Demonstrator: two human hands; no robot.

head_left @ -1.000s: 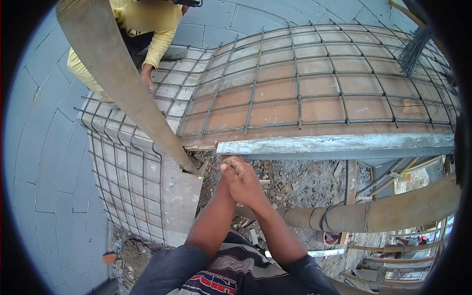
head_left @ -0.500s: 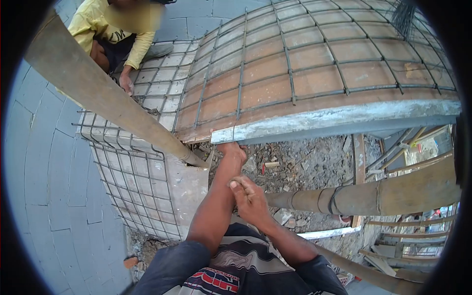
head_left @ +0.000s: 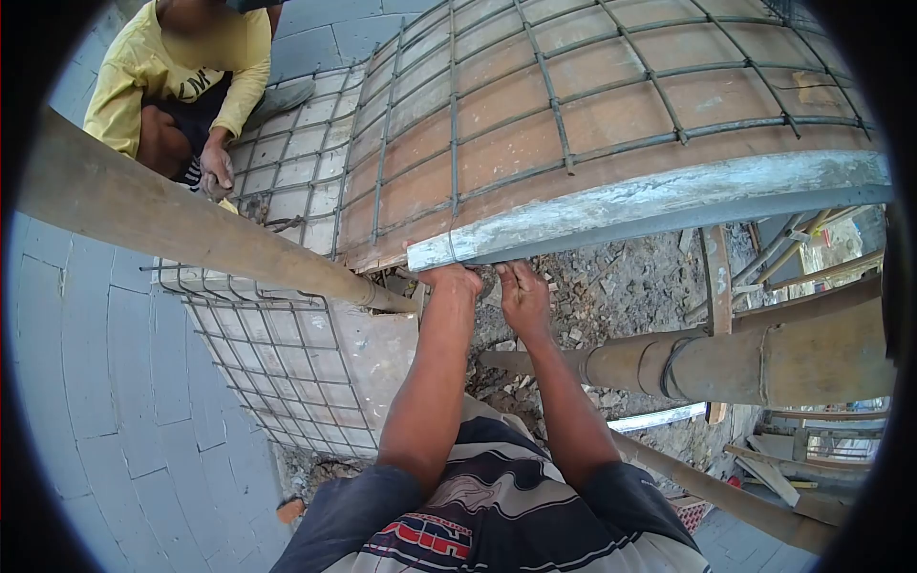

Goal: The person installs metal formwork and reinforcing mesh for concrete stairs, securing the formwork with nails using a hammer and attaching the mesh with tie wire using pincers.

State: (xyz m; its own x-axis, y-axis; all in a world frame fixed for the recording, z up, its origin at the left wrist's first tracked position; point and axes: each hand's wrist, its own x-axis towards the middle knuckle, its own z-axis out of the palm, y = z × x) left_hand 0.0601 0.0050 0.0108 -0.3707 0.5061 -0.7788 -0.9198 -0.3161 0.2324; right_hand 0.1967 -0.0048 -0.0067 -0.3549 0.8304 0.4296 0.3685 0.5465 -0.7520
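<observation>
Two hands now meet under the grey edge board (head_left: 650,196). The right hand (head_left: 521,296) has come up from beside the left forearm and sits just beside the left hand (head_left: 455,280), which stays where a thin wire (head_left: 452,250) loops over the board. The left fingers are curled shut against the underside; whether they pinch the wire I cannot tell. The right fingers lie together, tips touching the board, so both hands work one spot. Rebar mesh (head_left: 573,95) covers the reddish panels above. A bamboo pole (head_left: 191,229) crosses at left, rubble (head_left: 621,296) lies below, and a co-worker (head_left: 172,76) in yellow crouches beside grey paving (head_left: 86,382).
</observation>
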